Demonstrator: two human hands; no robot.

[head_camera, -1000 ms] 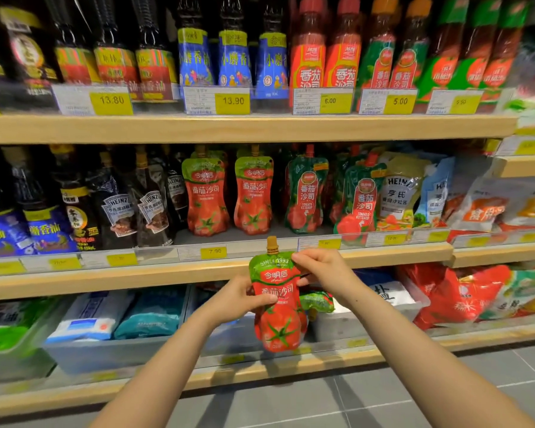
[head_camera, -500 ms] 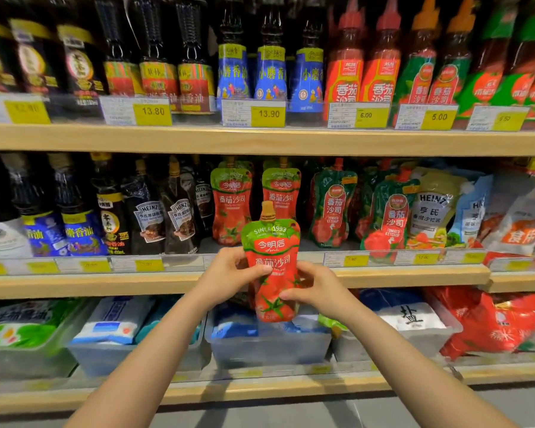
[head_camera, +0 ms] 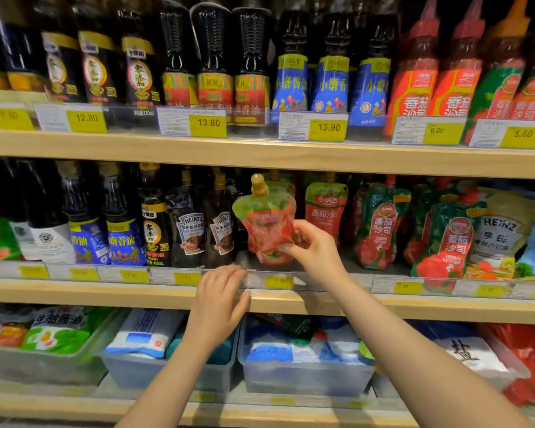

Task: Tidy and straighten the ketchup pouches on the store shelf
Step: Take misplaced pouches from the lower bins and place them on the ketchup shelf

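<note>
A red and green ketchup pouch (head_camera: 264, 220) with a tan cap stands upright and motion-blurred at the front of the middle shelf (head_camera: 291, 299). My right hand (head_camera: 311, 245) grips its lower right side. My left hand (head_camera: 221, 296) hangs below at the shelf's price rail, fingers loosely apart, holding nothing. A matching pouch (head_camera: 325, 208) stands just to the right. Further right, darker green and red ketchup pouches (head_camera: 380, 227) lean at uneven angles.
Dark Heinz sauce bottles (head_camera: 220, 233) stand directly left of the held pouch. Bottles fill the top shelf (head_camera: 260, 149). Clear bins (head_camera: 303, 375) of salt bags sit on the bottom shelf. Heinz dressing pouches (head_camera: 498, 233) crowd the right.
The pouch rose from below the middle shelf up onto it. My left hand let go and dropped to the price rail. My right hand kept its hold. The camera moved closer.
</note>
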